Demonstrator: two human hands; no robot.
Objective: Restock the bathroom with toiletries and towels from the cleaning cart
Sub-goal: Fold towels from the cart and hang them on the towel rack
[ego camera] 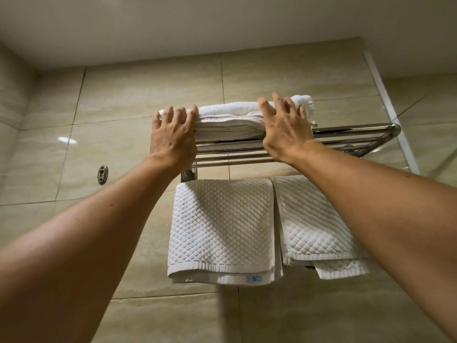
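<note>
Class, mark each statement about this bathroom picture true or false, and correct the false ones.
1. A folded white towel lies on top of the chrome wall rack. True.
2. Three towels hang below the rack. False: two white waffle-weave towels hang there.
3. Both hands touch the folded towel. True: left hand, right hand.
4. The wall is blue tile. False: beige tiles.

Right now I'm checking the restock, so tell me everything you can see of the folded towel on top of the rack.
The folded towel is white terry, folded into several flat layers. It lies level on the chrome rack, toward its left end. The left hand and right hand press against its front with spread fingers.
</note>
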